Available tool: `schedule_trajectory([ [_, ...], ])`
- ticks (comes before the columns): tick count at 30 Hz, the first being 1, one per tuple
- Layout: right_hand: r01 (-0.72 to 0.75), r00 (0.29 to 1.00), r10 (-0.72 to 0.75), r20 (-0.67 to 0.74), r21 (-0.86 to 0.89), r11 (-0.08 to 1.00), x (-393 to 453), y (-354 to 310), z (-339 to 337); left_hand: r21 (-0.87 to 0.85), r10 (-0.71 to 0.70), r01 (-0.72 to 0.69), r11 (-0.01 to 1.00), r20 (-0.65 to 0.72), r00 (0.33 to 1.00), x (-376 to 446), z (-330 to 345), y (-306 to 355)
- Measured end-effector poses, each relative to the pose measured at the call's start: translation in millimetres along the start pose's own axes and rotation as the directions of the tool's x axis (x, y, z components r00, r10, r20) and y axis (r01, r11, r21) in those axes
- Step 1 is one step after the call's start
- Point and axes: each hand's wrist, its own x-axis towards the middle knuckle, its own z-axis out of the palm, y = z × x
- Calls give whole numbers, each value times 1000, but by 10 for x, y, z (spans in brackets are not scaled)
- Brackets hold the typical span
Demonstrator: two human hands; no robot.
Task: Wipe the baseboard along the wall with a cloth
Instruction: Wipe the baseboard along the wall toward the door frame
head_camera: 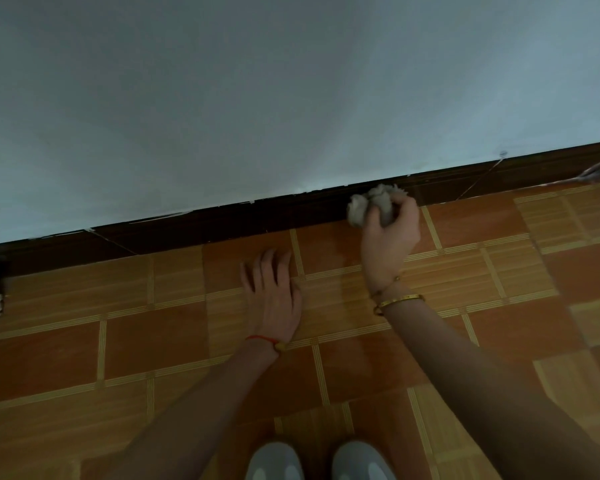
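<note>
Person crouched facing the wall [222,98], both arms reaching forward and down.

Right hand [388,233]: fingers curled round a bunched grey cloth [368,202], grasping it. The cloth is pressed against the dark brown baseboard [222,220], with its top edge near the line where baseboard meets wall. Two gold bracelets [395,299] on the right wrist.

Left hand [274,289]: palm down on the tiled floor [153,323], fingers straight and spread, holding nothing. It lies left of the right hand and clear of the baseboard. Red string [262,339] round the left wrist.

Baseboard runs diagonally across the view, lower at left, higher at right. Pale flecks show along its top edge. Wall above is plain and pale.

Floor: orange and tan tiles in a block pattern. Toes of two grey shoes [319,462] at the bottom edge, between the forearms.

A dark object at the left edge; cannot tell what it is.
</note>
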Motion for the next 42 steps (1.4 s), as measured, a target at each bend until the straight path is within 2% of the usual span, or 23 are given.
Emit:
schedule_trajectory([
  [5,181,962,-195,193,87,980,-354,-234,188,54,5,-5,999,-4,1000,-4,48,19],
  [8,249,938,-258,232,68,966,-379,-237,197,39,13,-13,999,-15,1000,-15,45,3],
  [10,208,966,-212,146,42,977,-284,-184,125,17,15,-15,1000,-19,1000,-10,38,11],
  [13,1,998,1,-59,33,999,7,-67,-4,-3,5,-5,1000,-21,1000,-13,26,13],
  [16,-29,992,35,-120,45,999,133,-54,-17,0,1,-1,1000,-9,1000,-21,15,15],
  [19,15,999,-13,-43,47,999,-52,-153,69,8,5,-5,1000,-26,1000,-13,27,19],
  [21,94,993,-97,69,56,994,-214,-204,123,9,14,-13,1000,-49,999,-12,37,20],
  [23,205,955,-210,209,46,978,-327,-223,160,15,26,-25,1000,-73,997,-18,43,17],
  [25,259,927,-263,268,49,965,-350,-218,172,7,31,-30,1000,-81,996,-18,41,11],
  [27,238,948,-242,206,43,970,-289,-187,139,1,24,-24,1000,-75,997,-16,35,16],
  [29,135,989,-136,62,28,990,-132,-125,62,-4,15,-16,1000,-73,997,-10,35,16],
  [32,-7,992,8,-127,8,1000,193,-9,-69,-4,12,-12,1000,-80,997,-9,43,21],
  [35,-41,985,44,-164,22,999,309,2,-75,6,11,-10,1000,-64,998,-10,40,25],
  [38,10,996,-6,-94,40,999,87,-103,29,22,13,-12,1000,-45,999,-9,38,25],
  [42,168,975,-174,137,52,984,-220,-182,108,11,23,-23,1000,-66,998,-13,36,24],
])
